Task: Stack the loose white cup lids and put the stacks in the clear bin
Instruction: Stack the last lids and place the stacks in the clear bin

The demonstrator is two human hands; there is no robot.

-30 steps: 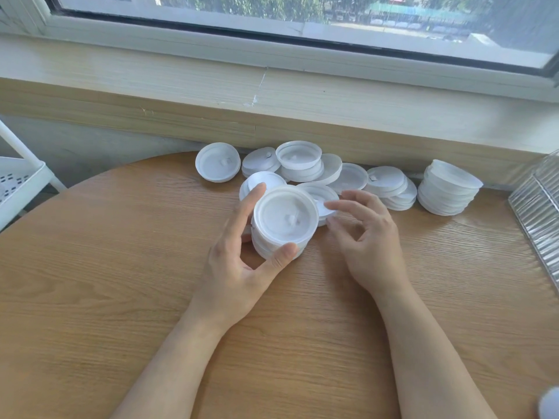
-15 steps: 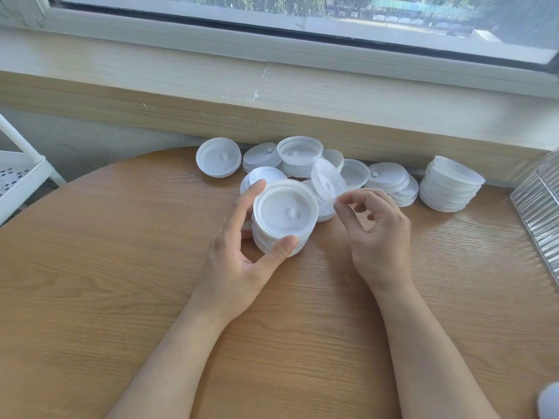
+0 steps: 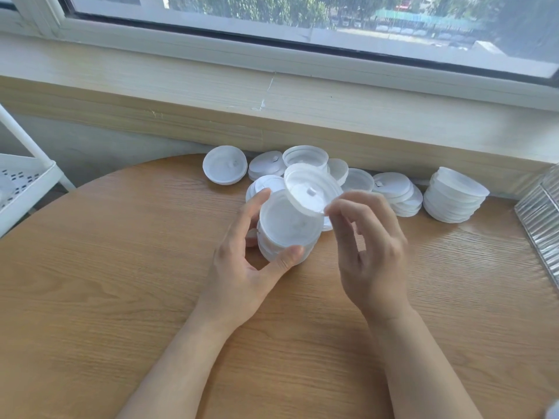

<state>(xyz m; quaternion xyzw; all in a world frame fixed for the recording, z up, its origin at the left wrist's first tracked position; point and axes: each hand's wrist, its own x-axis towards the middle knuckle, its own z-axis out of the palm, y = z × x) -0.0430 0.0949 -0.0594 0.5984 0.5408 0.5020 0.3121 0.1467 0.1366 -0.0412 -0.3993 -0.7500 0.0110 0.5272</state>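
My left hand (image 3: 242,267) grips a short stack of white cup lids (image 3: 287,234) between thumb and fingers, just above the round wooden table (image 3: 121,297). My right hand (image 3: 369,246) pinches one white lid (image 3: 311,189) by its rim and holds it tilted over the top of that stack. More loose lids (image 3: 225,169) lie behind along the table's far edge. A taller finished stack (image 3: 453,195) stands at the right. Only a ribbed corner of the clear bin (image 3: 541,225) shows at the right edge.
A wooden window sill (image 3: 272,95) runs right behind the table, with the window above. A white perforated rack (image 3: 24,182) stands to the left, off the table. Bare tabletop lies in front of my hands.
My right hand picked a loose lid from the pile and lifted it over the stack in my left hand. The view has tipped upward a little.
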